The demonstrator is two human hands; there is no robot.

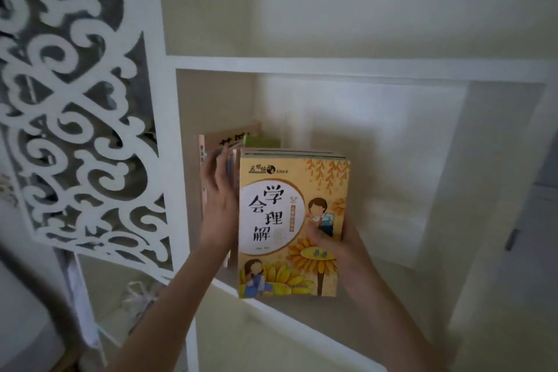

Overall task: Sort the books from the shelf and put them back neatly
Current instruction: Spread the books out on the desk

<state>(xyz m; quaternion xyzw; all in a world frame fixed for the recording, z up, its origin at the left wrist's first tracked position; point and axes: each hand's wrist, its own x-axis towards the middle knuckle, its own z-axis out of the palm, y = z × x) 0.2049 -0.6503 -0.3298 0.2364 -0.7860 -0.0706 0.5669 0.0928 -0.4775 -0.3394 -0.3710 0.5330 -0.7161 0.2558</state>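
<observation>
Only the person's arms and hands were in view, and both were bare. The left forearm (169,296) and the right forearm (383,311) were slim and smooth, uncovered from the near edge of the view up to the wrists. The left hand (219,208) was slender and long-fingered, its fingertips blurred. The right hand (341,251) showed a rounded thumb and a broad wrist.
</observation>
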